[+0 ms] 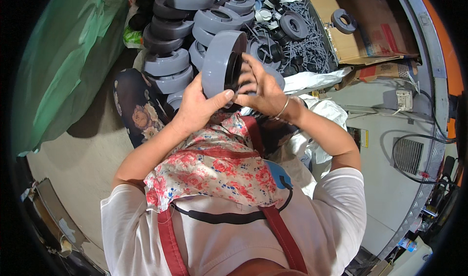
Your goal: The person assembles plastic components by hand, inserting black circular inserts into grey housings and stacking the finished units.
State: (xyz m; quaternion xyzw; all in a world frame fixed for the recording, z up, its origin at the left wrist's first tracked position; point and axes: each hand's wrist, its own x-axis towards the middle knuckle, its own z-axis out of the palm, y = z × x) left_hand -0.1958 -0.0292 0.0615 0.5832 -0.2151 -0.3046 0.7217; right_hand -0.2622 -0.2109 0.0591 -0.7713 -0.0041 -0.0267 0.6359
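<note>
A thick grey plastic ring [217,64] stands tilted on edge in front of my chest, with a black inner part [233,72] in its opening. My left hand [201,105] is closed round its lower left side, the thumb across the near edge. My right hand [265,90] is at the open right face, its fingers curled in toward the black part and partly smeared by motion. What its fingertips touch inside is hidden. Just beyond, similar grey rings [168,64] lie in stacks.
Many thin grey plastic pieces [304,30] are heaped at the back right, among black round parts. A cardboard box [360,25] holds another grey ring [344,21]. Green sheeting [68,47] hangs at left. A grey machine cabinet [380,169] with black cable [414,136] stands at right.
</note>
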